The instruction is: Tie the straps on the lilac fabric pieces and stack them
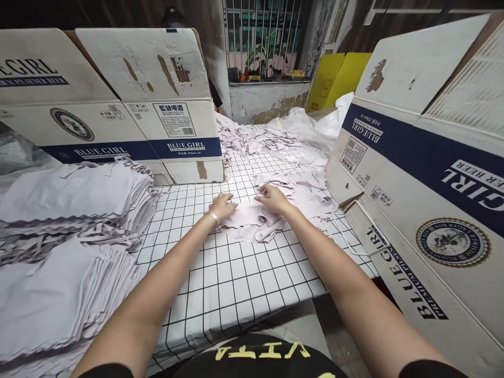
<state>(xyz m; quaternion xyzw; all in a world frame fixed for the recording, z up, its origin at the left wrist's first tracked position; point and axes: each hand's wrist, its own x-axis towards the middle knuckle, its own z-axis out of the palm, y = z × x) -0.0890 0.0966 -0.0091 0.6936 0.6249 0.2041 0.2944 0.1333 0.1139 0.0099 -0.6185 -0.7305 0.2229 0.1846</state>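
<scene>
Both my arms reach forward over a table with a white, black-gridded cloth (236,273). My left hand (222,206), a bracelet on its wrist, lies on the left edge of a crumpled pale fabric piece (252,223), fingers curled onto it. My right hand (272,198) presses on the same piece's upper right part, its fingers bent and gripping the cloth. Thin straps trail from the piece toward me. More loose pale pieces (299,184) lie heaped just right of and beyond my hands.
Stacks of flattened pale fabric pieces (66,236) fill the table's left side. Blue Girl beer cartons stand at the back left (157,110) and along the right (425,173). A white plastic bag (315,123) and a barred window (263,37) lie beyond.
</scene>
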